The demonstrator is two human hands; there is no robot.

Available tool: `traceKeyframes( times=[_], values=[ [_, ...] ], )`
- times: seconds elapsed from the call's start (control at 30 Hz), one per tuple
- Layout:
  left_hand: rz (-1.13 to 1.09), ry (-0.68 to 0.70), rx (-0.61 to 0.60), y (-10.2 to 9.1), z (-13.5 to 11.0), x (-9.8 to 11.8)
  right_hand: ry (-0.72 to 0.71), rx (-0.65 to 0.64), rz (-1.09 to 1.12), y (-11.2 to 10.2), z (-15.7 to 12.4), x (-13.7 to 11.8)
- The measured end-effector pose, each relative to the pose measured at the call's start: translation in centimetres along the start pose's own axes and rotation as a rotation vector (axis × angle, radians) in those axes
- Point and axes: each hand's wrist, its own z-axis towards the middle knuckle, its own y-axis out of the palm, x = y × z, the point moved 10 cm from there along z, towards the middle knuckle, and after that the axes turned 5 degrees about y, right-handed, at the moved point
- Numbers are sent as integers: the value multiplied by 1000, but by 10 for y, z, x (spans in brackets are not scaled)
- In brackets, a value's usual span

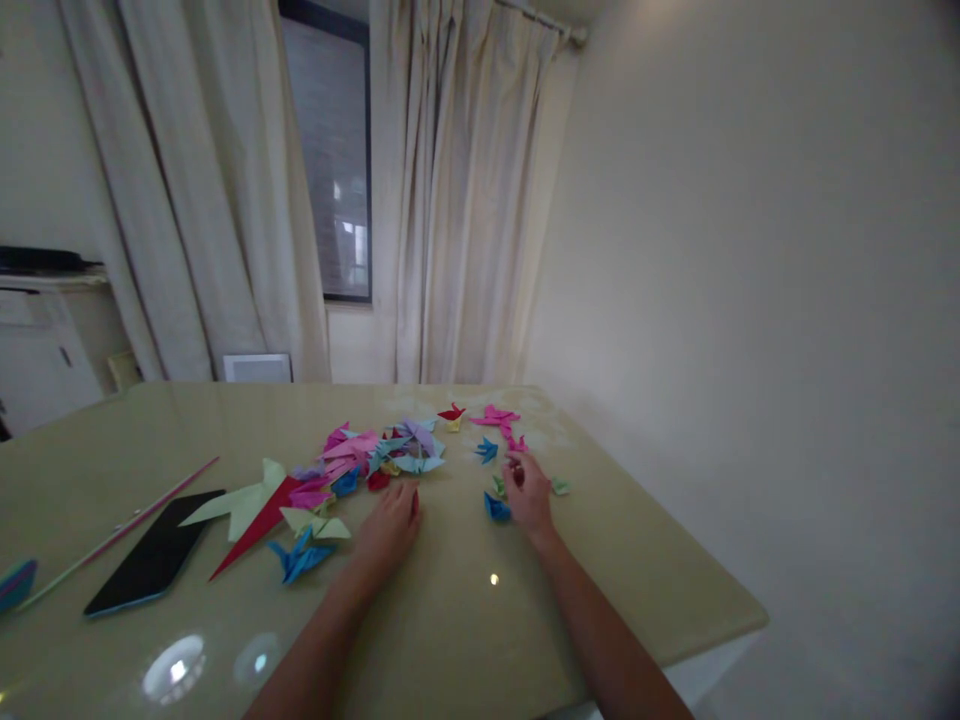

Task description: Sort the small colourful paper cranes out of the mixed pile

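Many small folded paper figures in pink, blue, purple, green and red lie scattered in a pile (375,455) on a glossy beige table (450,620). My left hand (388,528) rests flat on the table just below the pile, fingers stretched toward a small red piece (414,503). My right hand (529,495) lies to the right with its fingers curled over small pieces; a blue figure (496,508) touches its left side and a green one (559,487) sits to its right. Whether the right hand grips anything is hidden.
A black phone (154,552) lies at the left beside a long pink stick (120,532). A large pale green and red folded shape (247,510) and a blue crane (300,558) lie near it. The table's right edge (720,570) faces a wall. Curtains and a window stand behind.
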Motion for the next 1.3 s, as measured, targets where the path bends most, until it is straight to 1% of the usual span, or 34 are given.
traceKeyframes(
  times=[0.03, 0.1, 0.17, 0.2, 0.27, 0.33, 0.4, 0.53, 0.6, 0.63, 0.7, 0.8, 0.87, 0.93, 1.0, 1.1, 1.17, 1.2, 1.23, 1.3],
  values=[
    [-82, 64, -2, 5, 0, 11, -44, -53, 3, 8, -12, -12],
    [-205, 161, -2, 10, -1, 31, -183, -213, -27, 30, -32, -38],
    [-238, 210, 6, 9, -3, 46, -325, -389, -89, 51, -49, -58],
    [-225, 224, 9, 8, -4, 51, -371, -465, -121, 59, -56, -62],
    [-177, 245, 16, 4, -4, 57, -409, -571, -170, 70, -64, -62],
    [-162, 270, 19, 0, -5, 59, -420, -619, -201, 75, -67, -57],
    [-193, 284, 14, -2, -5, 60, -422, -623, -209, 76, -67, -53],
    [-321, 296, -17, 0, -5, 61, -380, -583, -188, 76, -64, -50],
    [-317, 300, -20, 0, -4, 60, -386, -571, -164, 77, -63, -52],
    [-271, 286, -7, -1, -2, 56, -393, -563, -149, 76, -62, -52],
    [-120, 212, 51, -7, 1, 40, -374, -502, -110, 68, -55, -51],
    [95, 47, 140, -20, 2, 9, -290, -342, -66, 46, -37, -41],
    [191, -46, 154, -25, -1, -9, -285, -307, -90, 39, -33, -39],
    [272, -138, 152, -28, -5, -21, -349, -353, -178, 47, -39, -44],
    [330, -215, 141, -30, -10, -28, -433, -417, -280, 63, -52, -53],
    [359, -230, 116, -30, -11, -27, -536, -528, -351, 93, -75, -66],
    [356, -207, 118, -31, -10, -25, -565, -567, -349, 103, -83, -71],
    [350, -198, 117, -31, -10, -25, -564, -564, -339, 102, -83, -71],
    [340, -191, 111, -30, -9, -26, -551, -536, -324, 97, -79, -70],
    [316, -183, 90, -27, -8, -30, -500, -417, -285, 74, -64, -65]
  ],
)
